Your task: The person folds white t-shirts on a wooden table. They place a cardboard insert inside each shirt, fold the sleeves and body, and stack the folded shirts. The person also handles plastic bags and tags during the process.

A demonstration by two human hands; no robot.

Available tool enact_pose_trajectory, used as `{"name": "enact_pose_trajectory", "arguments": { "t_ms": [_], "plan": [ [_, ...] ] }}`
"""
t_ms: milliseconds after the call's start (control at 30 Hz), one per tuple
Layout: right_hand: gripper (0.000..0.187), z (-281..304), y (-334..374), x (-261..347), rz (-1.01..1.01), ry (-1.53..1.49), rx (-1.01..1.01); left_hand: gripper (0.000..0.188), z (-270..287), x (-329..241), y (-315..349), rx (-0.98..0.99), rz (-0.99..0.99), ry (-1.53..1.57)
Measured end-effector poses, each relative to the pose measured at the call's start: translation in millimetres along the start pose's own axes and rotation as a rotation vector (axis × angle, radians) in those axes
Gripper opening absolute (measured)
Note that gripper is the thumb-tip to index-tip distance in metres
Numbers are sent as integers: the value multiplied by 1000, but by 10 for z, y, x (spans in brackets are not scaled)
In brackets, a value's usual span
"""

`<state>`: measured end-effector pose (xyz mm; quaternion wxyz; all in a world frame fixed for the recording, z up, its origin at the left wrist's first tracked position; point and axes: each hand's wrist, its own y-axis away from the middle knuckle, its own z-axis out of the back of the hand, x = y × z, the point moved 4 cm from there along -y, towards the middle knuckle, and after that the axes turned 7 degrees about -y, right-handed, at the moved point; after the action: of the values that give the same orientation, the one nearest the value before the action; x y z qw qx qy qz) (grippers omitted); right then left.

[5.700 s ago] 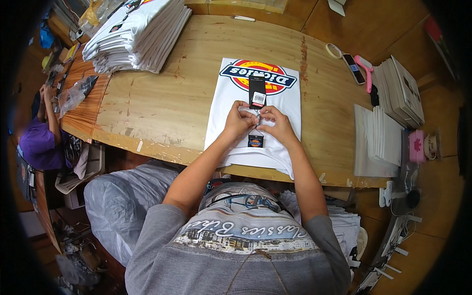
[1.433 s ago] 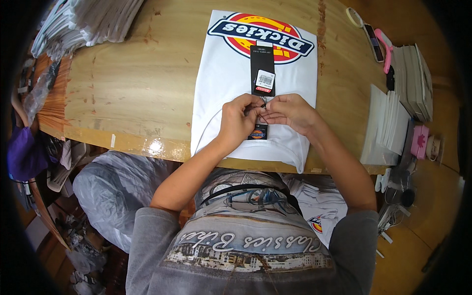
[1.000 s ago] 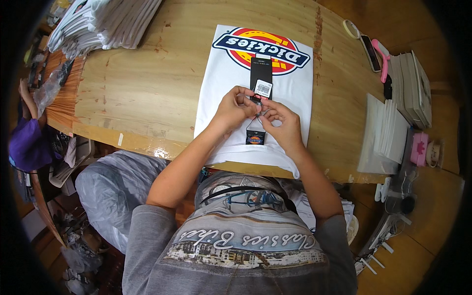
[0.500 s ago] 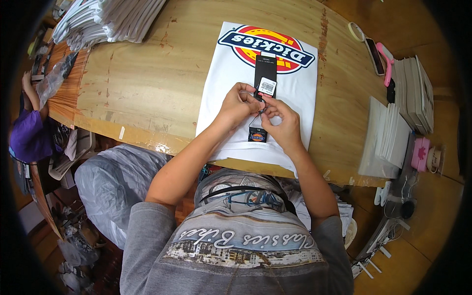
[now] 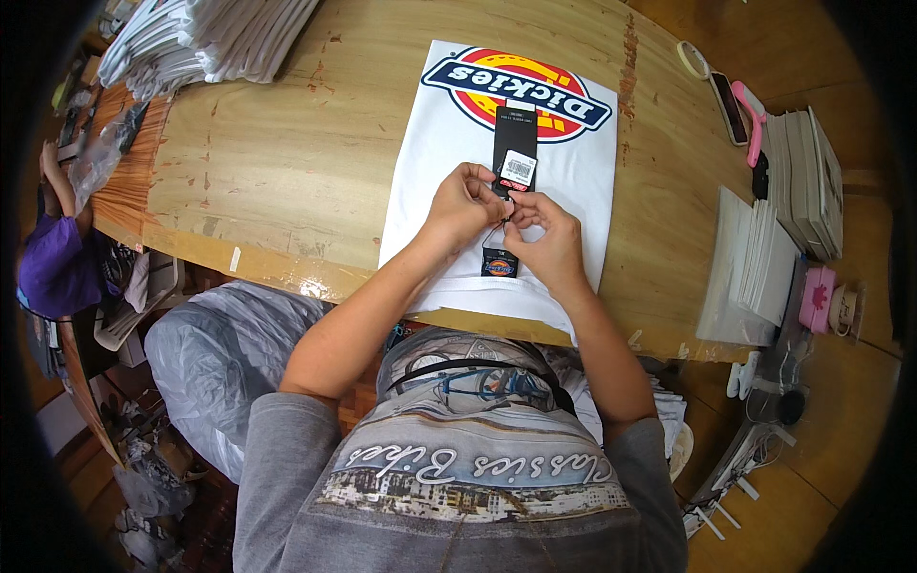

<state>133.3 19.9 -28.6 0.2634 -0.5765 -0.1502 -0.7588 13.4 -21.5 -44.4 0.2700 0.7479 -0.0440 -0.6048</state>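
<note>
A folded white T-shirt (image 5: 420,181) with a red, yellow and navy print lies on the wooden table before me. On it rests a long black hang tag (image 5: 516,129) bearing a white barcode sticker (image 5: 519,167). My left hand (image 5: 462,205) and my right hand (image 5: 549,234) meet just below the tag. Both pinch its thin dark string between thumb and fingertips, which partly hide it. Under the fingers, at the shirt's collar, sits a small black neck label (image 5: 499,264).
A stack of folded white garments (image 5: 205,43) stands at the far left. Along the right lie a roll of tape (image 5: 692,61), a phone (image 5: 729,110), a pink-handled tool (image 5: 752,124), books (image 5: 807,181) and white packets (image 5: 750,263). A large grey plastic bag (image 5: 224,368) bulges below the table's left edge. Another person in purple (image 5: 62,267) is at far left.
My fingertips have shifted slightly at the string, keeping their pinch. The hang tag and shirt stay almost where they were.
</note>
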Motion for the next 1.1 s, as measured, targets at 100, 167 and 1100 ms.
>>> {"name": "enact_pose_trajectory", "arguments": {
  "t_ms": [100,167,1100],
  "plan": [
    [30,-21,6,27,4,24,-37,34,4,10,-8,14,12,-15],
    [30,-29,18,45,18,55,-61,34,4,17,-14,3,-4,-57],
    [40,132,-859,-186,-272,169,-113,48,-217,74,1004,30,-945,-1337]
  ]
}}
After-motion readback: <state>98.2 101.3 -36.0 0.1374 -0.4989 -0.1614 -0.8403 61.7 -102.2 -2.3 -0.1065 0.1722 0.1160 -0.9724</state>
